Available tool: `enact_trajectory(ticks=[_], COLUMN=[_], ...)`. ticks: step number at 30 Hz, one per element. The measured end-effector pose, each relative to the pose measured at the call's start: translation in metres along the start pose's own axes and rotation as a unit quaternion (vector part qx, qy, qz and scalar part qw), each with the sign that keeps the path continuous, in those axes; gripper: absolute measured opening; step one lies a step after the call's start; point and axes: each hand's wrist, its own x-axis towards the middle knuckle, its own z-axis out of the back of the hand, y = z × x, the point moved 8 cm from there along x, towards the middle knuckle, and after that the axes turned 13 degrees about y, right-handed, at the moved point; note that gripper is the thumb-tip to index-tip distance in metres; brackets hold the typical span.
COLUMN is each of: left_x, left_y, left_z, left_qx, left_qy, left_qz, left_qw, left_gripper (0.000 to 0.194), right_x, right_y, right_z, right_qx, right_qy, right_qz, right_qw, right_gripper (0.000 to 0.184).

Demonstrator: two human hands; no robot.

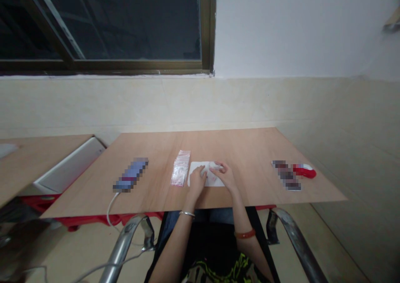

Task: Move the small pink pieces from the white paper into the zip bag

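Note:
A white sheet or pad (203, 184) lies on the table in front of me, with both hands over it. My left hand (197, 181) rests at its left side, fingers bent and drawn together; what they hold, if anything, is too small to make out. At the right side, my right hand (226, 176) curls its thumb and fingers round a small clear plastic bag (215, 166). Just left of the sheet lies a fanned stack of clear plastic zip bags (180, 169).
A phone-like blurred item (130, 174) with a white cable lies on the table's left. On the right are another blurred flat item (286, 175) and a red-and-white object (308, 171). Metal armrests (125, 245) flank me; a wall stands behind the table (237, 145).

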Motion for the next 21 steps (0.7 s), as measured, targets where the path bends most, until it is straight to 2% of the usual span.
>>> enact_trajectory(ticks=[3, 6, 9, 13, 17, 21], left_x=[-0.003, -0.005, -0.005, -0.005, -0.007, -0.007], left_y=[0.01, 0.004, -0.007, -0.01, -0.007, 0.007], left_z=[-0.023, -0.035, -0.037, -0.033, -0.033, -0.033], left_qx=[0.096, 0.145, 0.156, 0.145, 0.102, 0.043], left_qy=[0.025, 0.051, 0.066, 0.061, 0.054, 0.013], left_qz=[0.008, -0.024, -0.056, -0.063, -0.094, -0.1], left_qw=[0.995, 0.988, 0.984, 0.986, 0.989, 0.994], left_gripper=[0.031, 0.027, 0.024, 0.02, 0.02, 0.023], right_x=[-0.001, -0.003, -0.003, -0.003, -0.005, -0.007], right_y=[0.003, 0.006, 0.008, 0.01, 0.013, 0.016], right_z=[0.003, 0.005, 0.007, 0.007, 0.009, 0.009], right_qx=[-0.001, -0.005, -0.008, -0.011, -0.01, -0.007], right_qy=[-0.02, -0.039, -0.054, -0.052, -0.054, -0.057], right_qz=[0.012, 0.02, 0.023, 0.025, 0.027, 0.013], right_qw=[1.0, 0.999, 0.998, 0.998, 0.998, 0.998], right_gripper=[0.051, 0.048, 0.047, 0.048, 0.05, 0.048])
